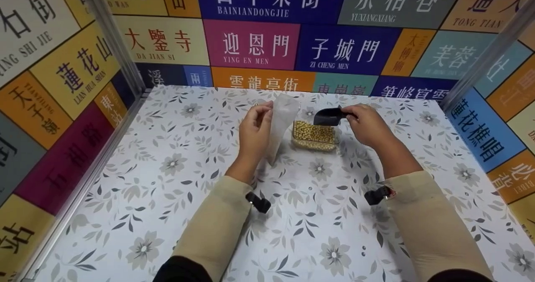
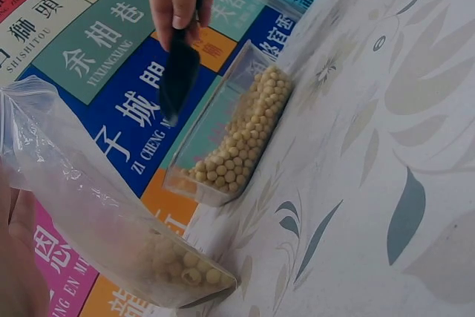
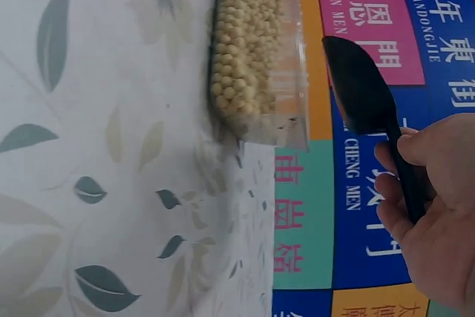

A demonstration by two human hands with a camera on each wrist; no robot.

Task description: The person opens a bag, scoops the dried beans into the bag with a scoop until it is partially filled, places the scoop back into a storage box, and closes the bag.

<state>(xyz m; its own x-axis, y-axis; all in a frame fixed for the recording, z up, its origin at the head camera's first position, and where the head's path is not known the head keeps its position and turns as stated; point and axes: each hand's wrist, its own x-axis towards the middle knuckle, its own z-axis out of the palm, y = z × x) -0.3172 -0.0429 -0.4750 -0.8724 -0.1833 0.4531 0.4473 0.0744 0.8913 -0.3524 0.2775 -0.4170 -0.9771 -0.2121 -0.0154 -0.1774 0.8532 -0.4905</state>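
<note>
My left hand [image 1: 256,127] holds a translucent plastic bag [image 1: 283,117] upright by its upper edge. In the left wrist view, some round beans [image 2: 194,266] lie in the bottom of the bag. My right hand [image 1: 365,123] grips a black scoop [image 1: 328,117] by its handle, above a clear plastic box [image 1: 317,146]. Pale yellow soybeans [image 3: 245,42] partly fill that box, which stands to the right of the bag. Whether the scoop carries any beans is hidden by its side.
A tablecloth [image 1: 167,215] with grey flowers and leaves covers the table. Panels with Chinese place names [image 1: 255,44] stand behind the table and on both sides. Metal posts [image 1: 121,44] rise at the back corners. A small black wrist device [image 1: 259,202] sits by each sleeve.
</note>
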